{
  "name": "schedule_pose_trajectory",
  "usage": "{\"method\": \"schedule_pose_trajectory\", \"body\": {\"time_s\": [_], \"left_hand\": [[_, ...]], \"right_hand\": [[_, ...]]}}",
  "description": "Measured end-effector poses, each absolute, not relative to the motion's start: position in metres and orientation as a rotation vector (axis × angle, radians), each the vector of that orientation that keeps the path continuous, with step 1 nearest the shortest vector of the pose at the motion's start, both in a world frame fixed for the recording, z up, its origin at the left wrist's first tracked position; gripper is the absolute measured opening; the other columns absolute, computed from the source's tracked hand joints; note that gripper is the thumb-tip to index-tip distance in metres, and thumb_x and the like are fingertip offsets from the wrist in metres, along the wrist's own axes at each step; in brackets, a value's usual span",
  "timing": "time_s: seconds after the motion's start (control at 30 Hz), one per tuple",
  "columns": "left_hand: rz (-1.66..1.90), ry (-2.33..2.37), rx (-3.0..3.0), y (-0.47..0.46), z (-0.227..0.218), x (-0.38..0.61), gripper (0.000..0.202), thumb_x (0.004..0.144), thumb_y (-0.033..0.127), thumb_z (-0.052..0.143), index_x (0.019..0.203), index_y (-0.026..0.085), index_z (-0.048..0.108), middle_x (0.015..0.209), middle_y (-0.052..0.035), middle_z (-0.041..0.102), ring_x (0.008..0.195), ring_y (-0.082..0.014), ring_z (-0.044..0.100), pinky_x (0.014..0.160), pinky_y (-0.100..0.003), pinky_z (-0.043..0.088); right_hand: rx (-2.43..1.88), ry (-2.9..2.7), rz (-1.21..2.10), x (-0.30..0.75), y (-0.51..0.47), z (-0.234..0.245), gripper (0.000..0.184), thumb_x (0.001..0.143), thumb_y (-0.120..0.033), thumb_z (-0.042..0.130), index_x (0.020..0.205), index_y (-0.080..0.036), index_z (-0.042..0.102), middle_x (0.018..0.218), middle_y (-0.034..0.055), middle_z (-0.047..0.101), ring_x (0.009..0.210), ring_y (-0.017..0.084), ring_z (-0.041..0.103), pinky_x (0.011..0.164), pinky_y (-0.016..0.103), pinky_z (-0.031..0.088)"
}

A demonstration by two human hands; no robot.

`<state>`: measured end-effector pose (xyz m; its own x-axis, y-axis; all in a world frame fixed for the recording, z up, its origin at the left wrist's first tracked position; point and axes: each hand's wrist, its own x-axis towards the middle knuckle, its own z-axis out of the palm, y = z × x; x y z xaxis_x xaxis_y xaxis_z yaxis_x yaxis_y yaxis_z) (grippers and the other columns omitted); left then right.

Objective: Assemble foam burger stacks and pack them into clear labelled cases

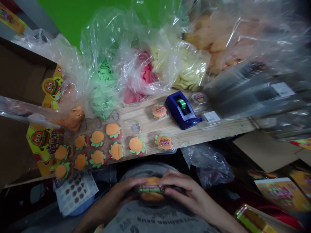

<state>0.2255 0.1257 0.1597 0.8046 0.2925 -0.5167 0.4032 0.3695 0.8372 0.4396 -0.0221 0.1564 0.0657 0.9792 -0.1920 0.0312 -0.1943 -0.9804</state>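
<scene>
A wooden table [206,134] is stretching across the middle of the frame, with clear plastic bags [104,97] of coloured pieces crowding its upper edge. At bottom centre, the left hand [130,187] and right hand [181,186] are facing each other. A blue tape dispenser [178,115] is standing right of centre. A blurred toy burger [152,196] is sitting between the hands, both sets of fingers clamping its opposite sides.

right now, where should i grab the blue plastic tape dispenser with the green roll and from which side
Probably from above, gripping the blue dispenser across its blocky rear body: clear plastic packs crowd both sides, and the narrow front lip juts out, offering less to hold.
</scene>
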Motion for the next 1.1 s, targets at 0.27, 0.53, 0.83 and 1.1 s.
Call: {"method": "schedule_pose_trajectory", "body": {"time_s": [0.27,0.53,0.83,1.1], "left_hand": [[-0.079,0.527,1.564,0.128,0.152,0.231,0.026,0.088,0.033,0.054,0.110,0.024,0.066,0.095,-0.0070,0.061,0.090,-0.0165,0.057,0.082,-0.027,0.045],[0.136,0.567,1.672,0.113,0.137,0.232,0.028,0.090,0.036,0.049,0.108,0.025,0.068,0.088,-0.0074,0.066,0.081,-0.0159,0.060,0.073,-0.025,0.048],[0.128,0.466,1.744,0.109,0.133,0.238,0.035,0.091,0.043,0.043,0.104,0.023,0.070,0.085,-0.0085,0.067,0.078,-0.0170,0.060,0.071,-0.025,0.048],[0.105,0.817,1.553,0.101,0.140,0.251,0.039,0.084,0.056,0.049,0.082,0.018,0.059,0.077,-0.0029,0.059,0.070,-0.0140,0.053,0.068,-0.024,0.042]], "right_hand": [[-1.422,-0.967,1.151,0.423,-0.021,0.144,0.030,0.091,-0.042,0.050,0.095,-0.023,0.074,0.075,0.0057,0.066,0.071,0.015,0.062,0.063,0.026,0.049],[-1.486,-0.942,1.109,0.419,-0.023,0.146,0.038,0.092,-0.047,0.046,0.089,-0.019,0.072,0.069,0.0063,0.064,0.066,0.016,0.062,0.061,0.027,0.049],[-1.568,-1.265,1.028,0.422,-0.026,0.149,0.031,0.093,-0.040,0.046,0.102,-0.024,0.071,0.067,0.0029,0.056,0.059,0.013,0.055,0.051,0.023,0.044],[-1.641,-1.246,1.028,0.423,-0.015,0.151,0.039,0.095,-0.041,0.041,0.086,-0.018,0.070,0.066,0.0036,0.057,0.061,0.012,0.055,0.053,0.022,0.042]]}}
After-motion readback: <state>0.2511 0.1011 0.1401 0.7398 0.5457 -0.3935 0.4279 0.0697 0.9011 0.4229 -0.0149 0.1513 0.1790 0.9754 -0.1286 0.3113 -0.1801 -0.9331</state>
